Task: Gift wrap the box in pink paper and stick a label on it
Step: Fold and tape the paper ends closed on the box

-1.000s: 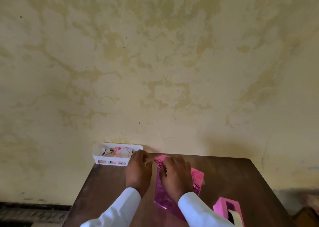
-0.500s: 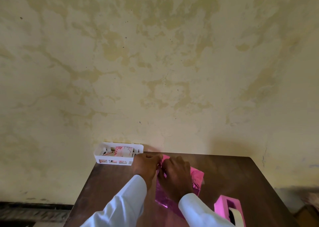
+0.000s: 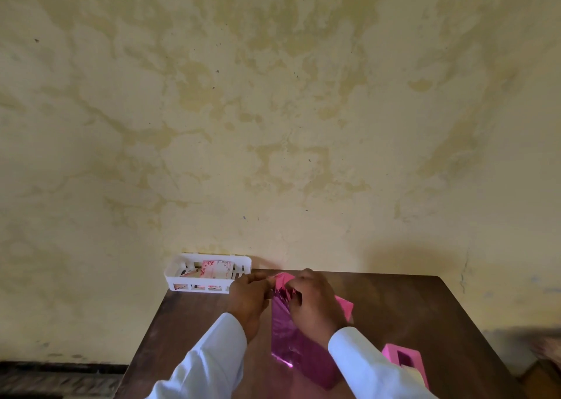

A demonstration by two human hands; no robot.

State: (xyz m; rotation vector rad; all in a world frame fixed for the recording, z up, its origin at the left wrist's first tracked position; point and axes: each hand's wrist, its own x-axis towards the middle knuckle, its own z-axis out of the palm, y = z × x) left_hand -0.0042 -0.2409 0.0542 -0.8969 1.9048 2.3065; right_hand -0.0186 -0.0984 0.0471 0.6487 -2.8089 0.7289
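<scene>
The pink paper lies wrapped round the box in the middle of the dark wooden desk, its long side running away from the person. The box itself is hidden under the shiny sheet. At the far end the paper stands up in a crumpled flap, and a corner of it sticks out flat to the right.

Both hands work at that far end. The left hand sits just left of the parcel, its fingers curled together and pinching the edge of the flap. The right hand rests on top of the parcel, its fingers bent down and clamped on the gathered paper just below the flap. The two hands nearly touch. White sleeves cover both forearms.

A pink tape dispenser stands near the front right of the desk, partly behind the right sleeve and apart from the parcel. At the far left corner, against the wall, sits a white slotted basket holding a floral-printed card; the left hand's knuckles come close to its right end. Behind everything rises a blotchy yellow wall.
</scene>
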